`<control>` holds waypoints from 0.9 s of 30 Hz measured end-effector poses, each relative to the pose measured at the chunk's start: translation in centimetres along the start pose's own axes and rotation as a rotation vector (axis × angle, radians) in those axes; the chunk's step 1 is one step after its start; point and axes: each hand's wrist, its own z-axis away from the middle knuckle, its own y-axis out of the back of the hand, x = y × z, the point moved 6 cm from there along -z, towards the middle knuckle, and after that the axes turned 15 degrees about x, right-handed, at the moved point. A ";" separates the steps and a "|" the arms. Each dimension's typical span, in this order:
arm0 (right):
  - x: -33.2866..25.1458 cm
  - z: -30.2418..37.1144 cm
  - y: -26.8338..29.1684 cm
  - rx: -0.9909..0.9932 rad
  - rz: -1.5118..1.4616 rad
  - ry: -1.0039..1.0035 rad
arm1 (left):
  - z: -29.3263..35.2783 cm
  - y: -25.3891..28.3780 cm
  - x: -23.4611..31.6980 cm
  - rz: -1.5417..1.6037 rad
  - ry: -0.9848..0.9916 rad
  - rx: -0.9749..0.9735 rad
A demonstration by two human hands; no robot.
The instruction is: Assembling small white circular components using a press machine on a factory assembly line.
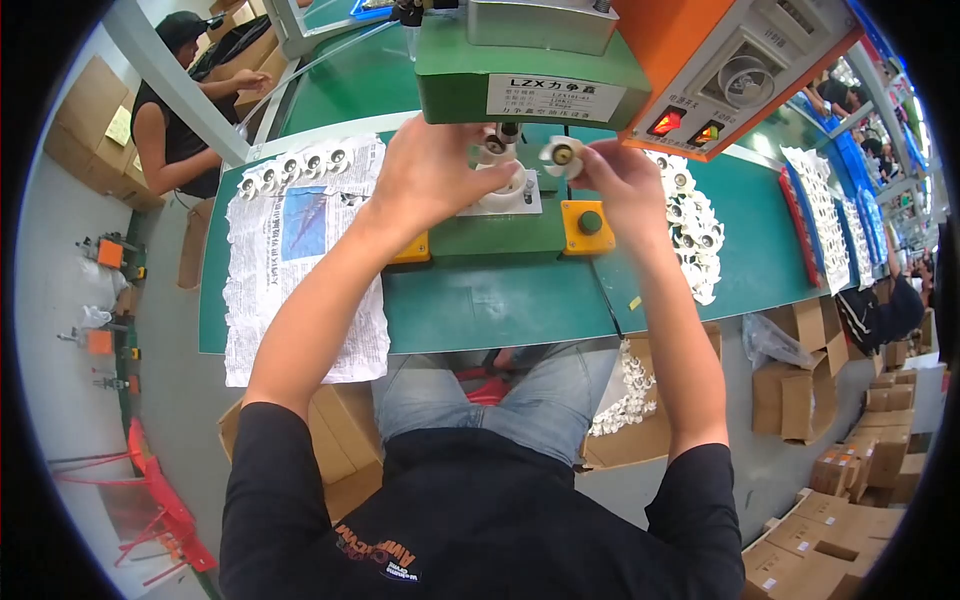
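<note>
At the green bench press [450, 75], my left hand [425, 175] reaches under the head, its fingers closed round a small white plastic part [493, 146] with a dark round centre. Its thumb lies over the white round fixture [505, 195] on the press base, and the ram hides some of the grip. To the right, my right hand [625, 180] pinches another white part [562, 155] with a brass-coloured centre between thumb and fingers. This part is held up in the air beside the ram.
Yellow boxes, one with a green push button [588, 222], flank the press base. An orange control box [690, 90] stands at right. White parts lie on newspaper [300, 260] at left and in a group [695, 235] at right. Cardboard boxes sit below; a person [175, 110] works far left.
</note>
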 end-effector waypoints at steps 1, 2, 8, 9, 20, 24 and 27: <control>0.6 -0.3 -1.1 -0.019 0.001 -0.038 | 0.0 0.3 -0.6 -0.087 -0.031 -0.010; 0.4 0.0 -2.4 -0.034 -0.076 -0.060 | -0.2 1.3 -1.5 -0.155 -0.034 -0.014; -0.7 1.2 -6.0 -0.071 -0.470 -0.292 | -1.4 9.8 -12.2 -0.343 -0.020 0.063; -0.5 1.3 -6.1 -0.077 -0.503 -0.317 | -1.3 10.9 -13.6 -0.365 -0.003 0.062; -0.9 2.5 -4.6 -0.121 -0.382 -0.349 | 2.8 5.4 -19.2 -0.487 -0.006 -0.158; -0.9 2.8 -3.6 -0.116 -0.326 -0.353 | 2.9 5.2 -19.8 -0.516 0.006 -0.139; -0.9 3.1 -2.8 -0.102 -0.259 -0.328 | 2.9 5.4 -19.9 -0.525 0.011 -0.112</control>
